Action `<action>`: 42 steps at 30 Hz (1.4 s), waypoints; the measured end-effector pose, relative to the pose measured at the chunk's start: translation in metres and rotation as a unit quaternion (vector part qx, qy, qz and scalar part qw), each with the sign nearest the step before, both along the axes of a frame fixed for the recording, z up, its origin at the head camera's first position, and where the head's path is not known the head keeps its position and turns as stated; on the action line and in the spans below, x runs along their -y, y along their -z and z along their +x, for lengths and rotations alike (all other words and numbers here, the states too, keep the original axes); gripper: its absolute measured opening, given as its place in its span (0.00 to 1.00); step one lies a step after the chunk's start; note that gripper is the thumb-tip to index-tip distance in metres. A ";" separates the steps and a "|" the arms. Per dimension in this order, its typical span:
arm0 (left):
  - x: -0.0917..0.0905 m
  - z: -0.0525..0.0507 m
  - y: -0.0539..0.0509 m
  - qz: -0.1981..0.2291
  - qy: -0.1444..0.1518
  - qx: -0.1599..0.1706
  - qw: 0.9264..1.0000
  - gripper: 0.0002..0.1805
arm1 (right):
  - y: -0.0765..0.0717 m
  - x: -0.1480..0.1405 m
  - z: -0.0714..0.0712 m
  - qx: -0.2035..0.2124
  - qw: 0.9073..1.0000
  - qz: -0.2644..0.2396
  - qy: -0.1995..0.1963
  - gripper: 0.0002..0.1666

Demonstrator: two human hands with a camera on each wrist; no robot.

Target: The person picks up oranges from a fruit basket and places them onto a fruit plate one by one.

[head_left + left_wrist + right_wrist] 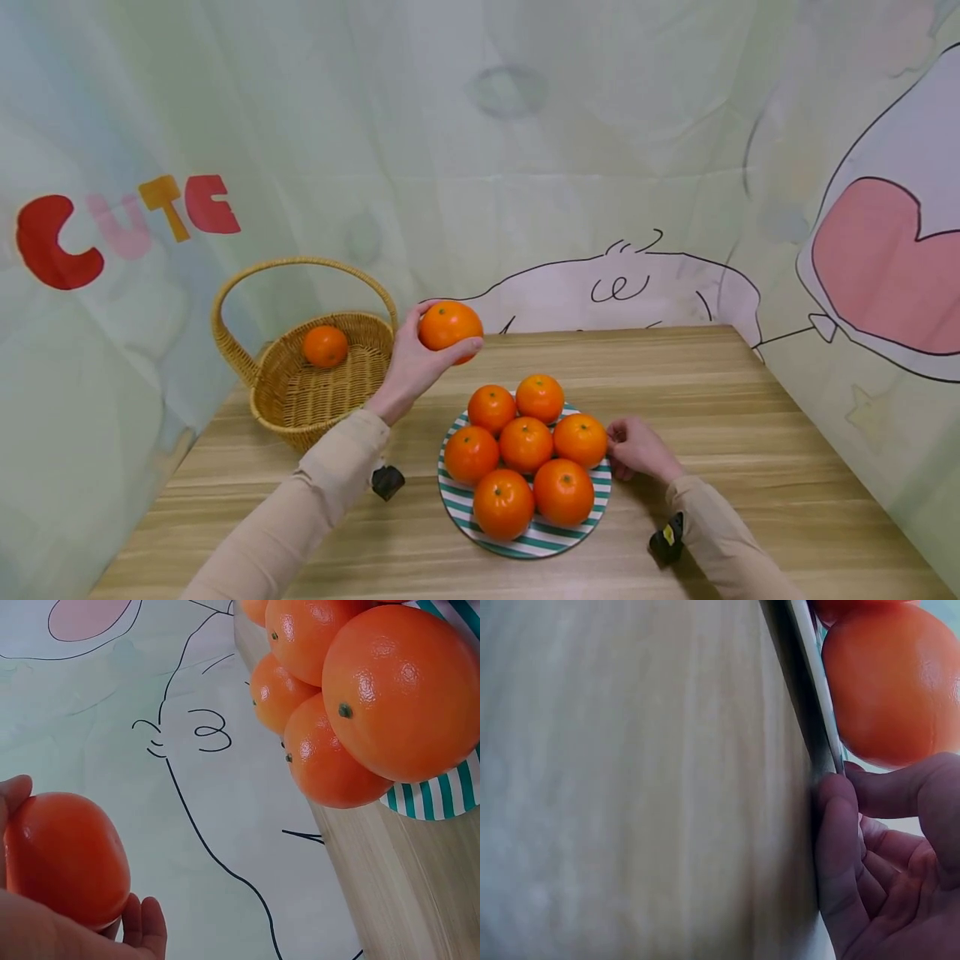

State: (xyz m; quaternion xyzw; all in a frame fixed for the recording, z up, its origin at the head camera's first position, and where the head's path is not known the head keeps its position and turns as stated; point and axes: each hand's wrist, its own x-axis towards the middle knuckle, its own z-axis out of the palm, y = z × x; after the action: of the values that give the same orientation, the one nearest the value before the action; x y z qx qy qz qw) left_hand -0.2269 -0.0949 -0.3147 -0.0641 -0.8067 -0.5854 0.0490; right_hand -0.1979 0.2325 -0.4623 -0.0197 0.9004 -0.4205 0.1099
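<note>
My left hand grips an orange in the air, between the basket and the plate, thumb on its near side. The left wrist view shows the same orange with fingers curled about it. At the right rim of a green-and-white striped plate, my right hand pinches the edge. Close up in the right wrist view, thumb and fingers meet on the plate's rim, just beside an orange. Several oranges lie together on the plate.
A wicker basket with a tall arched handle stands at the back left, holding one orange. The wooden table meets a printed curtain behind and at both sides. Dark wrist devices hang below both sleeves.
</note>
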 end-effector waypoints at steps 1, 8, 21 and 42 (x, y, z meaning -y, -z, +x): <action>0.000 0.000 0.000 0.000 0.000 0.000 1.000 0.43 | 0.000 0.000 0.000 -0.001 1.000 0.000 0.000 0.06; 0.002 0.002 -0.001 0.008 -0.005 0.008 1.000 0.45 | -0.001 0.001 0.002 -0.010 1.000 -0.005 0.001 0.05; 0.012 -0.001 -0.001 0.010 -0.018 0.020 1.000 0.44 | 0.001 0.000 0.001 -0.012 1.000 -0.003 0.002 0.06; 0.011 0.003 0.008 -0.040 0.027 0.010 0.999 0.42 | 0.003 0.000 0.000 -0.002 1.000 0.001 0.001 0.06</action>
State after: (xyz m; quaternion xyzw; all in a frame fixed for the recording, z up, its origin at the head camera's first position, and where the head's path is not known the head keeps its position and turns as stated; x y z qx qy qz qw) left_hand -0.2240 -0.1058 -0.3224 -0.0816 -0.8282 -0.5541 0.0226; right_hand -0.1983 0.2327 -0.4649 -0.0194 0.9012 -0.4193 0.1074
